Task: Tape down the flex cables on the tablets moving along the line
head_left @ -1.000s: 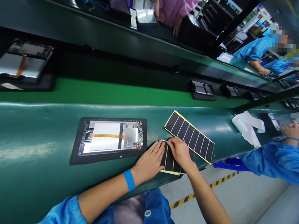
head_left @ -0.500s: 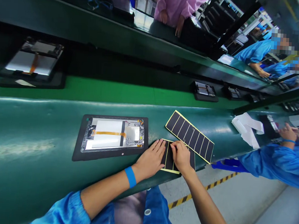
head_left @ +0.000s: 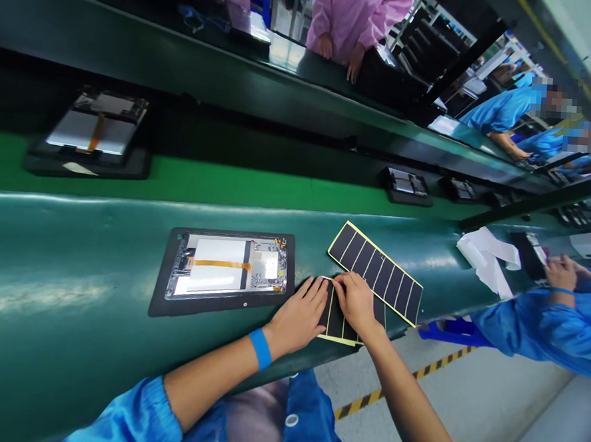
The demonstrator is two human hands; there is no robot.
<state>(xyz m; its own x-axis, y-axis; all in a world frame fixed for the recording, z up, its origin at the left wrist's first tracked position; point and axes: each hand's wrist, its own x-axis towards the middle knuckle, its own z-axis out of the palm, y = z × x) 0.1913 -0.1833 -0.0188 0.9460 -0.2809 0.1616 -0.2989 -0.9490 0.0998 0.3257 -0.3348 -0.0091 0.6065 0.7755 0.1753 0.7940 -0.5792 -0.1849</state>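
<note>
My left hand (head_left: pixel 297 320) lies flat with fingers stretched over the left end of a sheet of black stickers (head_left: pixel 336 322) on yellow-edged backing. My right hand (head_left: pixel 357 303) is closed in a pinch at that sheet's upper edge, thumb and forefinger on a black sticker; whether its edge is lifted cannot be made out. A second sticker sheet (head_left: pixel 383 273) lies slanted just beyond my right hand, partly over the first. Left of my hands, an opened tablet (head_left: pixel 220 266) shows its white battery, orange ribbon cable and circuit board.
A green belt (head_left: pixel 257 185) behind the bench carries opened tablets, one at the far left (head_left: pixel 93 132) and several at the right. White paper strips (head_left: pixel 488 256) lie to the right, near a co-worker's hands (head_left: pixel 563 272). A person in pink (head_left: pixel 345 24) stands across the line.
My right hand has shifted slightly left and up to the sheet's upper edge. The far-left tablet on the belt appears further right. My left hand stays on the sheet.
</note>
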